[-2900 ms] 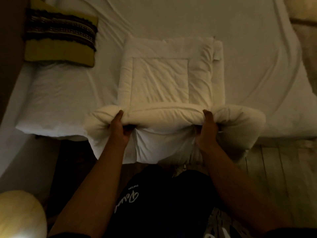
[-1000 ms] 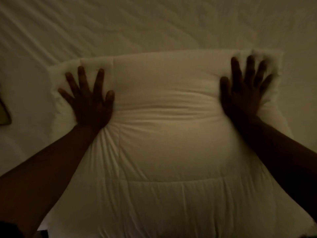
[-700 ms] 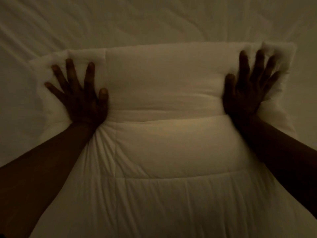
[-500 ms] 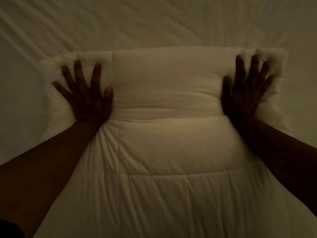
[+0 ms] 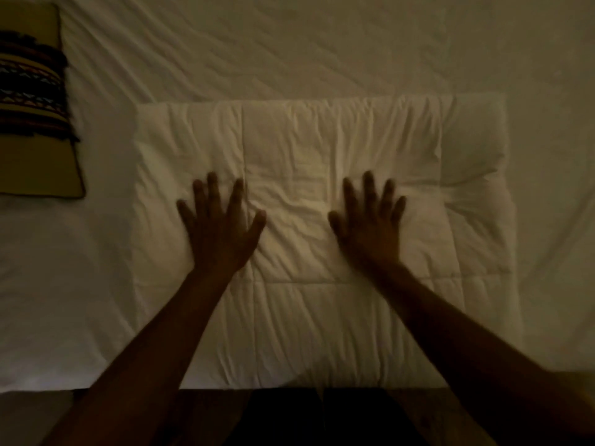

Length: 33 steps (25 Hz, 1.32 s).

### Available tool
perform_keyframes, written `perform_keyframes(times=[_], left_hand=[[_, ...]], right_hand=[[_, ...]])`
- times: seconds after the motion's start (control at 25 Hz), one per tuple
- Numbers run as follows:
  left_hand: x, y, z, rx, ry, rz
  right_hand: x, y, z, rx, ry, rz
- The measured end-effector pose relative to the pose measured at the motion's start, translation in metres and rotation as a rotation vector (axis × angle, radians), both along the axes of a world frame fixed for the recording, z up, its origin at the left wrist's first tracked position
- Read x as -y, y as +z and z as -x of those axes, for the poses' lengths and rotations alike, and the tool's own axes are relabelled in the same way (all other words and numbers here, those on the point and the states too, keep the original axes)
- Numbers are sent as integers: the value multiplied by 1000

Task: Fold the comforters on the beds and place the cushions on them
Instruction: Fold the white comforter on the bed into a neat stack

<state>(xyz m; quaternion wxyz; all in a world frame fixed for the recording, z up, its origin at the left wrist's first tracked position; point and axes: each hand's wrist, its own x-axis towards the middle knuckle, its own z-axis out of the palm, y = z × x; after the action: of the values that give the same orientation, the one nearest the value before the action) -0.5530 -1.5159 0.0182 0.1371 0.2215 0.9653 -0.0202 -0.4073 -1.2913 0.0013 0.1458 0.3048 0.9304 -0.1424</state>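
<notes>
A white quilted comforter (image 5: 322,140) lies folded into a thick rectangle on the bed, close to the near edge. My left hand (image 5: 220,226) rests flat on its middle left with fingers spread. My right hand (image 5: 370,223) lies flat on its middle right, fingers also spread. Neither hand holds anything. A mustard cushion (image 5: 32,107) with a dark patterned band lies on the sheet at the far left, apart from the comforter and partly cut off by the frame edge.
The white bed sheet (image 5: 306,43), wrinkled, stretches beyond and to both sides of the comforter. The bed's near edge runs along the bottom, with dark floor and my dark clothing (image 5: 315,416) below it. The light is dim.
Both hands have slid back from the comforter's far corners toward its middle and closer together. The view has pulled back, so the cushion and bed edge show again.
</notes>
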Motion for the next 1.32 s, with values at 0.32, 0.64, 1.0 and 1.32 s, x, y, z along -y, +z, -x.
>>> perform_keyframes(times=[0.32, 0.64, 1.0, 1.32], left_hand=[[115, -18, -68, -115, -50, 96], [97, -86, -64, -65, 0, 32], [97, -84, -66, -81, -1, 26], [132, -17, -152, 85, 56, 145]], right_hand=[[-33, -3, -137, 78, -96, -210], [-36, -64, -135, 12, -230, -113], [-40, -71, -140, -4, -241, -122], [4, -4, -195, 154, -152, 41]])
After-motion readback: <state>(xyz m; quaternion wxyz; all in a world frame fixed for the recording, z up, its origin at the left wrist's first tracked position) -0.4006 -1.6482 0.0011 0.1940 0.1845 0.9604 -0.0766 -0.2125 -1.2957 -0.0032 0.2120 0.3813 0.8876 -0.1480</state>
